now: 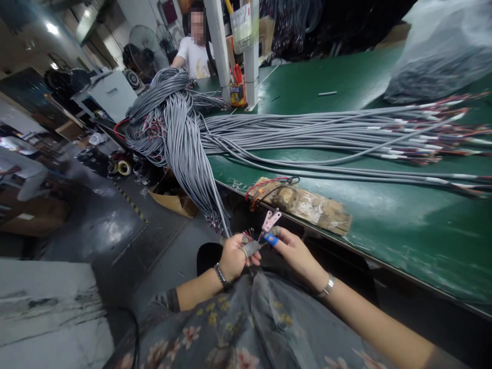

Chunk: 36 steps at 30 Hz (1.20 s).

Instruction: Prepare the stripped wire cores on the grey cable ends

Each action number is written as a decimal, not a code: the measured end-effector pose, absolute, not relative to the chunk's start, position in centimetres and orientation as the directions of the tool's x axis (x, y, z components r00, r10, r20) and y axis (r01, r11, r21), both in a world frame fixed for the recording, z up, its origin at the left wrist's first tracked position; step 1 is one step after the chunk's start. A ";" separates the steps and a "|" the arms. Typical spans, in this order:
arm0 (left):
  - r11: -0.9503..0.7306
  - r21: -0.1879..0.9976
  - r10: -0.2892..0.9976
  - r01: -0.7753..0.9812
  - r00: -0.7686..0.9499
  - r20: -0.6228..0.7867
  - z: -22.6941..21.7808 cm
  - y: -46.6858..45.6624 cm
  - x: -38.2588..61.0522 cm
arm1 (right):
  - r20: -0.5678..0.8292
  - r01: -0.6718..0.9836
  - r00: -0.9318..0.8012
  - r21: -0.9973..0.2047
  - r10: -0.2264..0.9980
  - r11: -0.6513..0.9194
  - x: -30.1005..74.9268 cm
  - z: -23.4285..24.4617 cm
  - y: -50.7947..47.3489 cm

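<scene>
My left hand (232,258), its thumb wrapped in grey tape, is closed around the end of a grey cable (226,229). Thin coloured wires (249,234) fan out of that end above the fingers. Close beside it, my right hand (298,252) pinches thin wires between a blue-wrapped thumb and a taped forefinger; the exact grip is partly hidden. A pink clip (271,220) stands just above the right fingertips, in front of the bench edge. From the bench, a thick bundle of grey cables (186,148) hangs down toward my left hand.
On the green bench (384,210), a worn wooden block (307,206) with red and black leads lies at the near edge. Stripped grey cables (307,134) stretch right toward a clear plastic bag (438,56). A white post (251,61) and a seated person (194,54) are behind.
</scene>
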<state>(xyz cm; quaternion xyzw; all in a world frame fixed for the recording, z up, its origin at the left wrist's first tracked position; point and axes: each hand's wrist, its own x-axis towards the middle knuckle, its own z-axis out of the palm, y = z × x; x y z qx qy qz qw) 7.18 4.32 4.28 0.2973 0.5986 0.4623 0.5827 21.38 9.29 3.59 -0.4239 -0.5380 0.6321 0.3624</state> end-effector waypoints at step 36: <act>0.388 0.915 0.919 -0.114 -0.034 -0.394 4.3 4.4 6.9 | -0.336 -0.263 -0.482 -0.825 0.809 -0.500 20.9 3.8 8.4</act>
